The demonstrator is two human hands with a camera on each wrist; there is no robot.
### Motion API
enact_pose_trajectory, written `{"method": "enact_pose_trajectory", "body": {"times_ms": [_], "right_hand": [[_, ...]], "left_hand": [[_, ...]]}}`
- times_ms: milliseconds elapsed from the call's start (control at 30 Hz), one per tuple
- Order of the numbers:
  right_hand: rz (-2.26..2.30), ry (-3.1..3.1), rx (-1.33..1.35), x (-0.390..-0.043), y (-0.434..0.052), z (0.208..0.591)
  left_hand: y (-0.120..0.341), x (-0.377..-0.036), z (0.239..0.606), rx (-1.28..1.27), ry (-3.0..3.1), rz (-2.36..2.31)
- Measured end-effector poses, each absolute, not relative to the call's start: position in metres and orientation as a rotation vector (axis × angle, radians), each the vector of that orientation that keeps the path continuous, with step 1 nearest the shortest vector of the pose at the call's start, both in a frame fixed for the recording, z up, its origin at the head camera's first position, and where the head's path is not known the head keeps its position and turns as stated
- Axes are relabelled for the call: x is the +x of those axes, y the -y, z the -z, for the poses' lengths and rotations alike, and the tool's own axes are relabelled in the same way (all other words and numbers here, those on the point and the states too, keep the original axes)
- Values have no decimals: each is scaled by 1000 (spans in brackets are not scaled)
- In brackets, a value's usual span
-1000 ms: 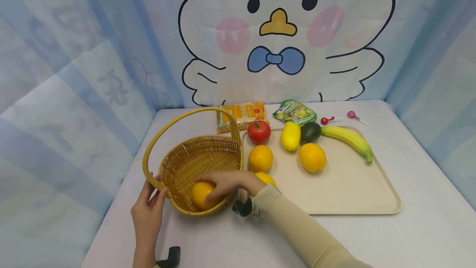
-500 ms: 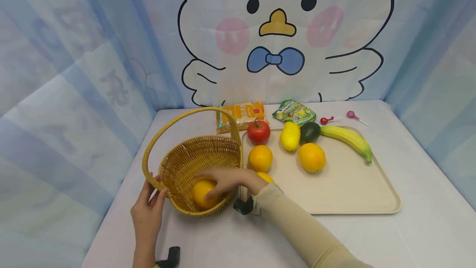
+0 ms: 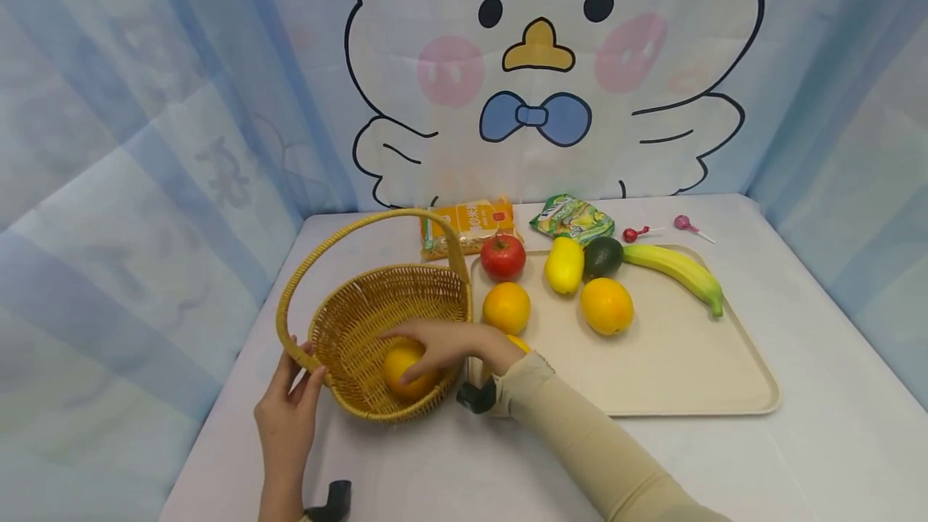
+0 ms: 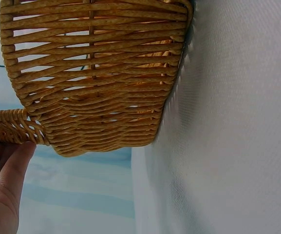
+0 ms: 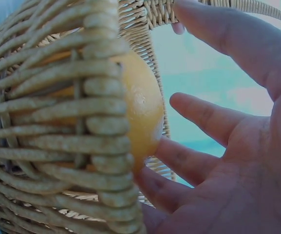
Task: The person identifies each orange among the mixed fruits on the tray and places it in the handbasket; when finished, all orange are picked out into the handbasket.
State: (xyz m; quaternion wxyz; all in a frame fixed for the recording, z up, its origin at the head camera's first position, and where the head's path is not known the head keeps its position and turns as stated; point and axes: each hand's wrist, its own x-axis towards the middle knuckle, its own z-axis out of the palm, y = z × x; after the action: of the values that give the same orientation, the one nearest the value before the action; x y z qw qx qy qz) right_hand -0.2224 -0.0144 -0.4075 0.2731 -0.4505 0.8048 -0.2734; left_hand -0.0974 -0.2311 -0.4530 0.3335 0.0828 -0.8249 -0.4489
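Observation:
My left hand (image 3: 286, 413) pinches the base of the handle (image 3: 284, 308) of a woven wicker basket (image 3: 428, 288). In the left wrist view, fingers and thumb lie on both sides of that handle's end. An orange (image 3: 396, 362) lies inside the basket near its front right wall. My right hand (image 3: 445, 343) hovers over the orange with fingers spread. From the right wrist, the orange (image 5: 142, 105) shows above the basket rim; the thumb stands away from it, and some fingertips are beside or touching it.
A beige tray (image 3: 674, 377) right of the basket bears a red apple (image 3: 503, 257), several oranges, a yellow fruit (image 3: 564, 266), an avocado (image 3: 603, 257) and a banana (image 3: 674, 268). Behind lie an orange packet (image 3: 467, 228), a green packet (image 3: 571, 218) and two lollipops.
My right hand has loosened its fingers from the orange and risen slightly. The orange has shifted a little to the right inside the basket. My left hand keeps its place.

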Motion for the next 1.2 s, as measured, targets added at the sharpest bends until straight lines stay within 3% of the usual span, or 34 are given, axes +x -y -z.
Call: {"method": "enact_pose_trajectory", "body": {"times_ms": [1200], "right_hand": [[837, -2212, -1214, -226, -9, 390]], "left_hand": [[230, -97, 452, 247, 2173, 1160]]}}
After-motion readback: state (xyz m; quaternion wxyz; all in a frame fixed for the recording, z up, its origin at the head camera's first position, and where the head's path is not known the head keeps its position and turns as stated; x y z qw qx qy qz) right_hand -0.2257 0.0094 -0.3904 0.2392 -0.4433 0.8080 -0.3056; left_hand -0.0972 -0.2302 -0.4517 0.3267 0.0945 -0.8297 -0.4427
